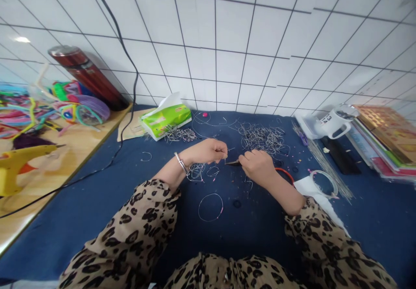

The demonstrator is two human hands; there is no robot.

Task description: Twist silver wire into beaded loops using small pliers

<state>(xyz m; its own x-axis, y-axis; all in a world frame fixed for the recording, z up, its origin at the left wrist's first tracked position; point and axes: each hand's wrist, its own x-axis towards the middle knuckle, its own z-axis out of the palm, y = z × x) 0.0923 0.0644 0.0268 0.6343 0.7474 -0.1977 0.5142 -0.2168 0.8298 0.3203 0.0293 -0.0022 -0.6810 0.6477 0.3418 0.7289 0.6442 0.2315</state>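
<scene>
My left hand [212,150] is closed in a pinch on a thin wire [231,149], whose end shows just past the fingertips. My right hand [258,165] wraps round a red-handled tool [232,163] with dark, narrow tips; they point left, close to my left fingertips. Whether the tips touch the wire I cannot tell. Under my left wrist lie several wire loops [196,173]. Nearer to me, one wire ring [210,207] with small pink pieces lies on the dark blue cloth [191,241]. Behind my right hand spreads a tangled heap of wire pieces [263,137].
A green tissue pack [167,122] stands at the back left beside more wire pieces [180,134]. Left are a yellow glue gun [26,163], a red flask [87,74] and a black cable [134,85]. Right are a white mug [334,124], straight wires [328,167], a coil [325,183] and books [386,141].
</scene>
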